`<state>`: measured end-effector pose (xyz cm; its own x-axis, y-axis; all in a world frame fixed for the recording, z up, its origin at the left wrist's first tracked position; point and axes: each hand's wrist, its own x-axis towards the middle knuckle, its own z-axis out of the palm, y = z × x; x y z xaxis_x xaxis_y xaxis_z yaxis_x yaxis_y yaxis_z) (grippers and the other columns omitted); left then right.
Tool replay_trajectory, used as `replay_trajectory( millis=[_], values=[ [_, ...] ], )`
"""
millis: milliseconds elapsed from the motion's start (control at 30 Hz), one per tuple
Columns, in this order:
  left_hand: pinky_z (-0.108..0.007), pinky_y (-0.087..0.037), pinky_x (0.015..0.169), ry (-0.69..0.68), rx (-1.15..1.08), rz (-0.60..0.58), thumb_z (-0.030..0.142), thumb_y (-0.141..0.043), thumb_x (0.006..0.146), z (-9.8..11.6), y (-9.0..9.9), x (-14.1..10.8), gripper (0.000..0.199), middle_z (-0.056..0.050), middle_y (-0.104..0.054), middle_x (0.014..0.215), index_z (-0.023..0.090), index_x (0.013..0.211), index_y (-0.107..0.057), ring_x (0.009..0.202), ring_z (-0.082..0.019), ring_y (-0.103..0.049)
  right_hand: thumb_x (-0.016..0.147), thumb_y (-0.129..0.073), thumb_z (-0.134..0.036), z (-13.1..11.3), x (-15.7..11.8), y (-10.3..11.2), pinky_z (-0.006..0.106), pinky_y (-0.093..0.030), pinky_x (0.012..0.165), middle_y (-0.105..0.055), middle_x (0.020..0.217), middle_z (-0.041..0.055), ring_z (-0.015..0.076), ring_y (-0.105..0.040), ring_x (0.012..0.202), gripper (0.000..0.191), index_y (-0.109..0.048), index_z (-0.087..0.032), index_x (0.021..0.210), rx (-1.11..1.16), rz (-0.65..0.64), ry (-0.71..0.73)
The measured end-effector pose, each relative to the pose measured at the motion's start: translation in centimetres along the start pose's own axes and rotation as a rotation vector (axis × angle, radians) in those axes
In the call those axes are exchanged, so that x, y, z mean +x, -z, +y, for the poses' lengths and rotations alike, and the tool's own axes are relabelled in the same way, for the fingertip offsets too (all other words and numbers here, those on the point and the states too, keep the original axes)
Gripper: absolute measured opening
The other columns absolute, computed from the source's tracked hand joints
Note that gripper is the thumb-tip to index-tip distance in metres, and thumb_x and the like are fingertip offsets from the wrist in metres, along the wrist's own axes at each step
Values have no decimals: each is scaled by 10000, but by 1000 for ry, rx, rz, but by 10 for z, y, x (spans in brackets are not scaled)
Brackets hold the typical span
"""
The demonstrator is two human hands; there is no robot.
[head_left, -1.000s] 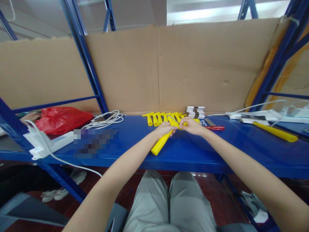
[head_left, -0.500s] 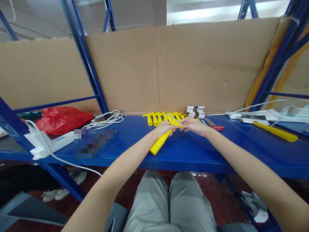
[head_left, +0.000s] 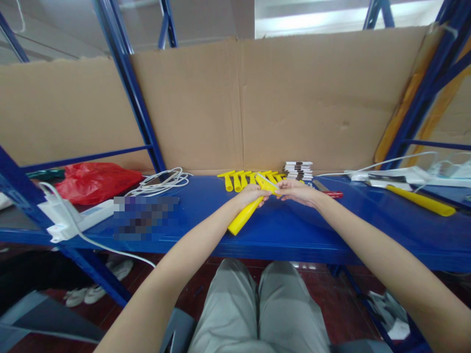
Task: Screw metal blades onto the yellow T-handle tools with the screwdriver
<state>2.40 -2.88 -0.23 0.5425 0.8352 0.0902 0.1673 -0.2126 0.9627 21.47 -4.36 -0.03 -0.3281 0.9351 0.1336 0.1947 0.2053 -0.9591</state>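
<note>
My left hand [head_left: 253,194] is wrapped round a yellow T-shaped tool [head_left: 243,216], whose thick round handle slants down toward the table's front edge. At its head, a narrow pale strip runs along the upper edge. My right hand [head_left: 296,191] has its fingers closed on the right end of that head; what else the fingertips may hold is too small to make out. Behind the hands, several similar yellow T-shaped tools [head_left: 237,182] lie in a row, partly hidden by the held one.
A stack of small white and dark packets [head_left: 299,170] stands behind my right hand. To the right lie a red-handled tool [head_left: 334,194] and a long yellow piece [head_left: 421,201]. A red plastic bag [head_left: 97,182], white cable [head_left: 165,181] and power strip [head_left: 86,219] occupy the left.
My right hand has shifted very slightly to the right along the tool's head, and more of the pale strip shows. My left hand keeps its hold.
</note>
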Motion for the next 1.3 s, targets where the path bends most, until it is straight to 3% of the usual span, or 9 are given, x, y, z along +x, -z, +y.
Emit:
replay_trajectory(
  millis=[367,800,1300],
  values=[
    [-196,-367,441,6,50,-4,202,-608,773,-2,4,3,249,28,-512,442,153,538,-543,376,-64,-448,640,-696,-212,1,2,-4,225,-427,601,-576,722,-18,103,-547,661,154,-585,-200,747,37,16,6],
    [-201,-353,437,51,-33,19,129,-583,794,9,-1,-2,268,42,-488,427,155,536,-515,362,-60,-432,608,-650,-112,-6,-1,-13,219,-374,565,-572,670,-35,84,-521,613,144,-591,-186,717,126,98,-8],
    [-211,-339,428,34,-51,-5,139,-574,782,6,1,0,255,39,-492,439,150,536,-509,349,-64,-426,565,-716,-155,-2,2,-10,245,-340,562,-562,652,-34,100,-503,617,175,-601,-193,692,155,58,39]
  ],
)
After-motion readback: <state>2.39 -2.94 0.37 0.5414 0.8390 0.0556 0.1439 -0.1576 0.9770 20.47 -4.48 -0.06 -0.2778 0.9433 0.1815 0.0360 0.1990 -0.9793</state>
